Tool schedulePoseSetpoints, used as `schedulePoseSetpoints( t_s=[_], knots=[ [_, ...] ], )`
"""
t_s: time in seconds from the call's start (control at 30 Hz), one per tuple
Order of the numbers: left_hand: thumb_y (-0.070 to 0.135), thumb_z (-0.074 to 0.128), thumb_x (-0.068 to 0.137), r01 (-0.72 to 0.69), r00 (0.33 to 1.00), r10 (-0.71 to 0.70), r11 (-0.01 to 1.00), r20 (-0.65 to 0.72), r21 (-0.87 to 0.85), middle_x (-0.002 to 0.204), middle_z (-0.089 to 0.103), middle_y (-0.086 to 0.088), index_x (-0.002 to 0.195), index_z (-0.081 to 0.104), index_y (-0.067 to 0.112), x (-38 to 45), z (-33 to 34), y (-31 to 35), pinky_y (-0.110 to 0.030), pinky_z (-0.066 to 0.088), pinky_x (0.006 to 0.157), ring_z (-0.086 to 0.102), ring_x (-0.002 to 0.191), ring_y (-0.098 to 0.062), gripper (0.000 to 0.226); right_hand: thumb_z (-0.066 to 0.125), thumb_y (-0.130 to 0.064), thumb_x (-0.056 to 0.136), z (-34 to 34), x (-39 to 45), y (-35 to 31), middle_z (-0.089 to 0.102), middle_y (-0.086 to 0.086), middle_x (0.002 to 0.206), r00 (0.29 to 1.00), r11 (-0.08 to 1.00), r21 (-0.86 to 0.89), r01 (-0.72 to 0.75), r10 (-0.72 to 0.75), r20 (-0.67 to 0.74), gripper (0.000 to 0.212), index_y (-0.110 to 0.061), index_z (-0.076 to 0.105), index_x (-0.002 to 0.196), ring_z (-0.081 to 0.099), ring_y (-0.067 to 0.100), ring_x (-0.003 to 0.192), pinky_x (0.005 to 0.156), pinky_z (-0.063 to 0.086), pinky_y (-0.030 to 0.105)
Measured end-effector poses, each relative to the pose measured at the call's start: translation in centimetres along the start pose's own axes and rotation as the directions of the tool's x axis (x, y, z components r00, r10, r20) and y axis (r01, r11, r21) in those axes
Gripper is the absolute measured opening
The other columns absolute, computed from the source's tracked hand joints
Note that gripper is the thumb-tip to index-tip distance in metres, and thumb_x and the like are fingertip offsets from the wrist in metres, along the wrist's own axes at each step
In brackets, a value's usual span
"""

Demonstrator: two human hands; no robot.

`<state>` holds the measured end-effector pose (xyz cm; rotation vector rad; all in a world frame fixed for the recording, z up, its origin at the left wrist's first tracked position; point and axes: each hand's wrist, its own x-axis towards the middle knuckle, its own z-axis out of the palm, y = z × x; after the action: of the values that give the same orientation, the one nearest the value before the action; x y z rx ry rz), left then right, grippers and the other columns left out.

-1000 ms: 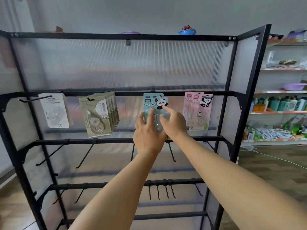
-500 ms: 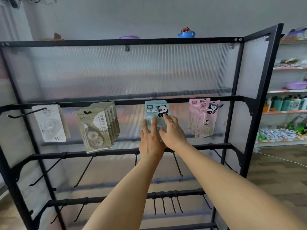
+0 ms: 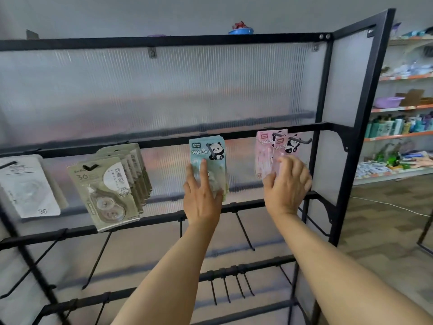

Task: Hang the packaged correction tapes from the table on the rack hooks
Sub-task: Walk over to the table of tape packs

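Blue panda correction-tape packs (image 3: 207, 151) hang on a hook of the black rack (image 3: 360, 113). My left hand (image 3: 202, 195) lies flat against their lower part, fingers spread. Pink panda packs (image 3: 273, 146) hang on the hook to the right. My right hand (image 3: 287, 184) rests on their lower half, fingers curled at the front pack's edge. Whether it grips the pack is unclear. Green packs (image 3: 110, 184) and a white pack (image 3: 28, 186) hang further left on the same rail.
Bare hooks (image 3: 243, 231) stick out from the lower rails, with several short ones (image 3: 232, 287) below. A ribbed translucent panel backs the rack. Store shelves with bottles (image 3: 398, 127) stand at the right. A blue bowl (image 3: 240, 31) sits on top.
My right hand has left the blue packs and moved right onto the pink packs. My left hand stays on the blue packs. The view has shifted closer.
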<state>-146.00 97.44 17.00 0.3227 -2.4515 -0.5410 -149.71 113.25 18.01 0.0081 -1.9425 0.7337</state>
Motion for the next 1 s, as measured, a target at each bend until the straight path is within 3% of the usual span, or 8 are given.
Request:
schedulePoseSetpoints(
  t_s=[0.13, 0.23, 0.37, 0.43, 0.53, 0.6, 0.77, 1.0],
  knots=[
    [0.035, 0.062, 0.093, -0.089, 0.983, 0.098, 0.994, -0.156, 0.069, 0.163, 0.001, -0.013, 0.155, 0.001, 0.031, -1.2, 0.9, 0.0, -0.049, 0.004, 0.12, 0.004, 0.149, -0.032, 0.087, 0.068, -0.024, 0.083, -0.4, 1.4, 2.3, 0.036, 0.019, 0.148, 0.989, 0.998, -0.013, -0.067, 0.068, 0.129, 0.064, -0.01, 0.042, 0.14, 0.034, 0.042, 0.133, 0.107, 0.031, 0.054],
    [0.02, 0.076, 0.078, -0.244, 0.925, 0.278, 0.957, -0.258, 0.156, 0.154, 0.032, -0.017, 0.149, 0.029, 0.019, -2.1, 1.6, 1.2, -0.056, 0.012, 0.113, 0.021, 0.144, -0.033, 0.085, 0.062, -0.043, 0.089, -0.6, 2.3, 3.7, 0.008, 0.017, 0.16, 0.935, 0.996, -0.058, -0.068, 0.084, 0.345, 0.085, -0.018, 0.014, 0.155, 0.012, 0.041, 0.145, 0.117, 0.017, 0.051],
    [0.018, 0.079, 0.072, -0.381, 0.901, 0.407, 0.908, -0.149, 0.173, 0.146, 0.046, -0.015, 0.142, 0.04, 0.017, -2.8, 3.4, 4.9, -0.052, 0.027, 0.112, 0.042, 0.136, -0.033, 0.08, 0.059, -0.053, 0.088, -0.3, 3.1, 4.9, -0.005, 0.013, 0.162, 0.902, 1.0, -0.013, -0.009, 0.014, 0.431, 0.093, -0.026, 0.001, 0.155, 0.007, 0.039, 0.146, 0.116, 0.018, 0.053],
    [0.023, 0.075, 0.078, -0.377, 0.922, 0.386, 0.912, -0.028, 0.16, 0.152, 0.039, -0.015, 0.147, 0.037, 0.017, -3.1, 3.7, 6.0, -0.05, 0.021, 0.114, 0.038, 0.14, -0.033, 0.079, 0.063, -0.05, 0.087, 0.1, 3.3, 5.0, -0.006, 0.014, 0.161, 0.896, 0.999, 0.035, -0.015, -0.002, 0.443, 0.095, -0.025, 0.003, 0.155, 0.009, 0.039, 0.147, 0.116, 0.02, 0.053],
    [0.033, 0.044, 0.1, -0.359, 0.931, 0.335, 0.912, 0.146, 0.199, 0.163, -0.004, -0.008, 0.156, 0.001, 0.024, -3.4, 4.7, 6.7, -0.039, -0.013, 0.115, -0.003, 0.151, -0.028, 0.072, 0.066, -0.044, 0.087, 0.7, 3.8, 5.0, -0.002, 0.015, 0.161, 0.897, 0.996, 0.09, -0.01, -0.031, 0.442, 0.094, -0.023, 0.005, 0.155, 0.025, 0.038, 0.142, 0.112, 0.029, 0.049],
    [0.041, 0.036, 0.102, -0.315, 0.941, 0.276, 0.926, 0.197, 0.206, 0.163, -0.011, -0.006, 0.155, -0.006, 0.027, -3.4, 5.0, 6.9, -0.037, -0.02, 0.11, -0.01, 0.15, -0.027, 0.069, 0.067, -0.04, 0.087, 1.1, 4.0, 4.9, 0.003, 0.016, 0.161, 0.904, 0.996, 0.087, -0.006, -0.032, 0.427, 0.091, -0.022, 0.009, 0.155, 0.038, 0.038, 0.134, 0.104, 0.038, 0.045],
    [0.048, 0.029, 0.103, -0.249, 0.948, 0.185, 0.938, 0.261, 0.24, 0.162, -0.015, -0.006, 0.155, -0.009, 0.028, -3.0, 5.4, 6.5, -0.039, -0.01, 0.118, -0.013, 0.15, -0.026, 0.067, 0.073, -0.037, 0.082, 2.3, 4.7, 5.0, 0.022, 0.019, 0.155, 0.933, 0.994, 0.112, 0.009, -0.048, 0.356, 0.087, -0.015, 0.025, 0.151, 0.038, 0.039, 0.133, 0.101, 0.043, 0.05],
    [0.043, 0.034, 0.103, -0.221, 0.958, 0.176, 0.956, 0.227, 0.192, 0.163, -0.008, -0.007, 0.156, -0.001, 0.028, -3.3, 5.2, 6.4, -0.04, -0.001, 0.121, -0.007, 0.15, -0.026, 0.065, 0.075, -0.033, 0.08, 3.4, 5.7, 4.1, 0.025, 0.017, 0.154, 0.939, 0.985, 0.168, -0.037, -0.023, 0.342, 0.09, -0.012, 0.024, 0.151, 0.047, 0.041, 0.123, 0.096, 0.047, 0.048]
  ],
)
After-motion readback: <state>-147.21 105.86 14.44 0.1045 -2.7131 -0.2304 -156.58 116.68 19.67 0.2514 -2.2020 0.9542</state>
